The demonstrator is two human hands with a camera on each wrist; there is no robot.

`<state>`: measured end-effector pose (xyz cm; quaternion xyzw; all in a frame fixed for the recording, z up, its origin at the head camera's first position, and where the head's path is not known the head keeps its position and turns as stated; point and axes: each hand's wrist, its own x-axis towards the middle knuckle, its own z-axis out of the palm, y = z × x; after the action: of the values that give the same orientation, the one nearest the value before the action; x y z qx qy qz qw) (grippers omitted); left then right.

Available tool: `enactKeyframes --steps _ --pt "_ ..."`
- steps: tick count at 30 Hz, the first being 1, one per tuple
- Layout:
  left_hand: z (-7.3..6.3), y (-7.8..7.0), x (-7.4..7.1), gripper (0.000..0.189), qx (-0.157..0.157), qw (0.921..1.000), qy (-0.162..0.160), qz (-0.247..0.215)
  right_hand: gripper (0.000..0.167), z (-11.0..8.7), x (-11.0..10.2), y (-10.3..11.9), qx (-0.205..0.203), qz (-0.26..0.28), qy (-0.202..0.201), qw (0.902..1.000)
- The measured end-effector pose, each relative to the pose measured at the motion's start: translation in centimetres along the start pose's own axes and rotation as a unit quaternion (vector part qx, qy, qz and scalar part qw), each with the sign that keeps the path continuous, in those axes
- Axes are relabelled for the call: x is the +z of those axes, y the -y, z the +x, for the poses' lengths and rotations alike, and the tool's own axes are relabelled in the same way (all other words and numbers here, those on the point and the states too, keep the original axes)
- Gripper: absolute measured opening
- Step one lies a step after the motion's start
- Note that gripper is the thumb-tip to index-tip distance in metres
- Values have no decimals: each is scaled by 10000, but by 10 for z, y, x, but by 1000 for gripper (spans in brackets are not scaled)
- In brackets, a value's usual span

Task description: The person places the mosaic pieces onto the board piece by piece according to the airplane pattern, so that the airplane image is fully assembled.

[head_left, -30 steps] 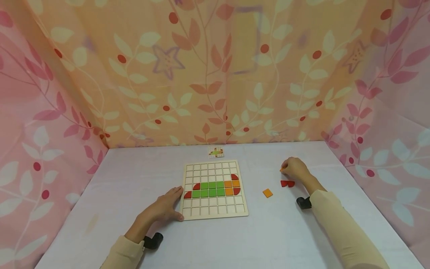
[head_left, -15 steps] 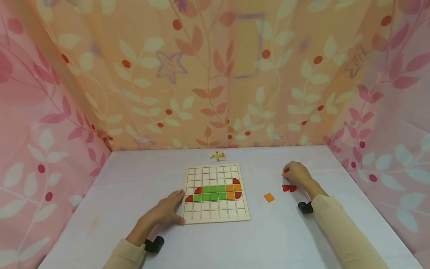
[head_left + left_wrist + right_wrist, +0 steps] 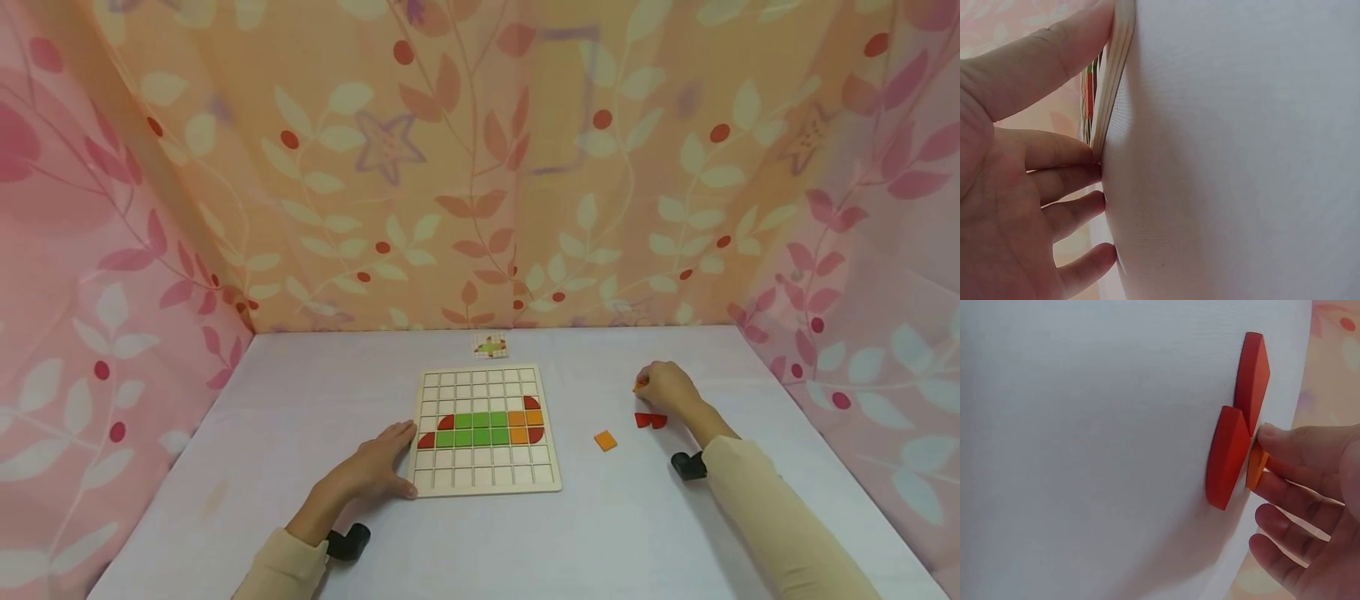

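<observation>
A wooden grid board [image 3: 487, 477] lies on the table, bearing a row of green, orange and red tiles. My left hand [image 3: 377, 462] rests at its left edge; in the left wrist view the thumb and forefinger touch the board's side [image 3: 1113, 81], with the fingers fairly straight. Over to the right, my right hand [image 3: 670, 390] pinches an orange tile [image 3: 1257, 464] between thumb and fingers, close to the tabletop. Two red quarter-round tiles [image 3: 1229, 459] lie just in front of that hand, touching or nearly so. Another orange square tile [image 3: 605, 440] lies flat between board and hand.
Behind the board lies a small pattern card [image 3: 491, 346] showing a coloured shape on a grid. A white cloth covers the table [image 3: 480, 550]. Patterned curtains [image 3: 480, 167] enclose it at the back and both sides.
The head view has shifted slightly, moving the whole scene a little down and to the right. Both hands stay in nearly the same places, the right still pinching the orange tile.
</observation>
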<state>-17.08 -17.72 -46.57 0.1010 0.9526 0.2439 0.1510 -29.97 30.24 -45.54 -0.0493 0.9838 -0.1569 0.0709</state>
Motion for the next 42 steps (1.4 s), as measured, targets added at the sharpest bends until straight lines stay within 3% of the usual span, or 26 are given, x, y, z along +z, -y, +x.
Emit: enactKeyframes --steps 6,13,26,42 --pt "2 -1 -1 100 16 10000 -34 24 30 2 0 5 -244 180 -149 9994" --pt "3 -2 -1 101 -73 10000 -56 -12 32 0 -3 27 -434 328 -291 9981" --pt "3 -3 1 103 -153 9999 -9 -28 26 7 0 73 -1466 369 -709 9860" --pt "4 -3 1 102 -155 9999 -28 -13 24 14 13 135 -2026 510 -617 9760"
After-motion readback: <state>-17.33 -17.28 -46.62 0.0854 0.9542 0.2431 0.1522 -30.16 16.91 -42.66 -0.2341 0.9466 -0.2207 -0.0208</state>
